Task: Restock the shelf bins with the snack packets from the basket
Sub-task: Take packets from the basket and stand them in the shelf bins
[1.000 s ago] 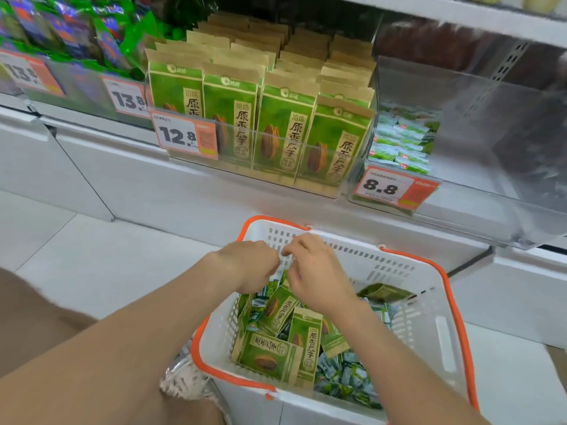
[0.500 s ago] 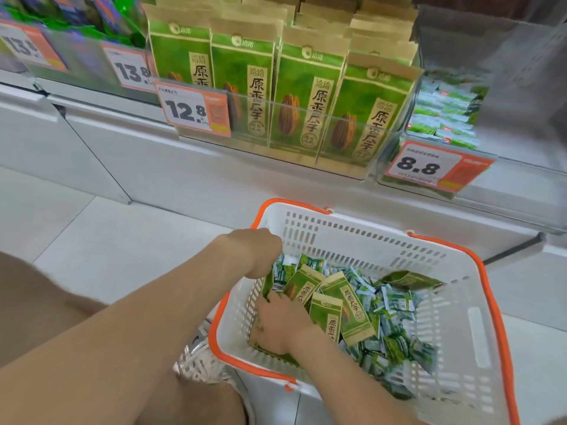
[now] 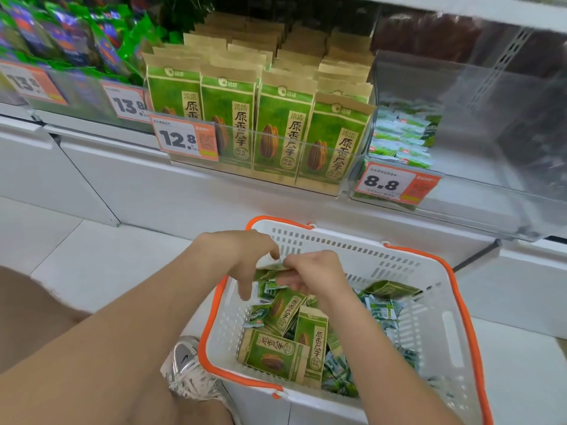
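Observation:
A white basket with an orange rim (image 3: pixel 454 329) stands on the floor below the shelf, holding green sunflower-seed packets (image 3: pixel 310 342) and several small green sachets (image 3: pixel 382 311). Above its near-left part my left hand (image 3: pixel 242 256) and my right hand (image 3: pixel 316 271) meet, both pinching a green seed packet (image 3: pixel 270 273) lifted between them. The clear shelf bin (image 3: pixel 276 161) tagged 12.8 is packed with upright packets of the same kind. To its right, the clear bin (image 3: pixel 478 185) tagged 8.8 holds a small pile of sachets (image 3: pixel 402 139) at its left side.
Further left, a bin (image 3: pixel 61 50) of purple-green bags carries 13.8 price tags. White cabinet fronts (image 3: pixel 92 173) run beneath the shelf. My silver shoe (image 3: pixel 187 366) sits on the tiled floor just left of the basket. A dark bin (image 3: pixel 429 35) lies behind at upper right.
My right hand rose out of the basket's near-left corner with a green packet and met my left hand, which now pinches it too. The view tilted upward a little.

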`<state>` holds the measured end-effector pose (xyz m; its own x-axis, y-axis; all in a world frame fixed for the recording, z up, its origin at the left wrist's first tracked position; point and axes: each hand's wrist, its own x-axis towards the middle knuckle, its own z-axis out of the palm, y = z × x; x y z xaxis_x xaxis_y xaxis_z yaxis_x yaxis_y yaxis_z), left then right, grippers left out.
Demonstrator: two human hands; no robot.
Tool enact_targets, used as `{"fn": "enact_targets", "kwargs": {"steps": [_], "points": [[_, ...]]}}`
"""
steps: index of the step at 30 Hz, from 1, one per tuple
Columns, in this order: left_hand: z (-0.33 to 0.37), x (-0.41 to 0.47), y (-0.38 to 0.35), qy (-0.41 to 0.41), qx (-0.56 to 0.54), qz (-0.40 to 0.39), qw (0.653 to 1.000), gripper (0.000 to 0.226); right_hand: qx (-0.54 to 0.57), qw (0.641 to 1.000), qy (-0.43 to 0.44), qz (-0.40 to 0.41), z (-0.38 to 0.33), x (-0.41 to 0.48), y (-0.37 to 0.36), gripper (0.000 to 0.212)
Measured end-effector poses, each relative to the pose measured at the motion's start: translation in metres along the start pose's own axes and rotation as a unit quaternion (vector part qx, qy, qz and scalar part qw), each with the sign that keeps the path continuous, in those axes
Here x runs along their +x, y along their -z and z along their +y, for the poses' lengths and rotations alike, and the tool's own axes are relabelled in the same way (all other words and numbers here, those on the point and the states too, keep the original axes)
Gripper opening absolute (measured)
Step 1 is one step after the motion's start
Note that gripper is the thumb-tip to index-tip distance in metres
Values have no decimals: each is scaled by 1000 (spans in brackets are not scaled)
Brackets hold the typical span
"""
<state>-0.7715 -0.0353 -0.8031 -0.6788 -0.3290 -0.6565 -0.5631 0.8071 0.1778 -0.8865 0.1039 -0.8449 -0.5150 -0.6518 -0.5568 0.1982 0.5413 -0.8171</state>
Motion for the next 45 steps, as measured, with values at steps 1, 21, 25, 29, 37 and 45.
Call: {"fn": "enact_targets", "kwargs": {"steps": [1,21,25,29,37,45], "points": [[2,-1,3,-20,-18,17,999,87,63,998,-20,-9,-10,-6,9,14],[41,-73,58,-91,-461,198,860,27,96,944,310,62,-61,-57,87,23],[45,-72,63,-121,-450,236,853,24,124,908,385,110,-88,-78,84,29],[53,-71,70,-159,-476,367,783,22,53,908,407,89,-105,-87,86,46],[51,-65,88,-78,-213,661,715,36,12,781,573,250,-131,-95,83,32],[61,-66,123,-34,-27,639,768,56,-294,753,527,262,-165,-81,82,25]]}}
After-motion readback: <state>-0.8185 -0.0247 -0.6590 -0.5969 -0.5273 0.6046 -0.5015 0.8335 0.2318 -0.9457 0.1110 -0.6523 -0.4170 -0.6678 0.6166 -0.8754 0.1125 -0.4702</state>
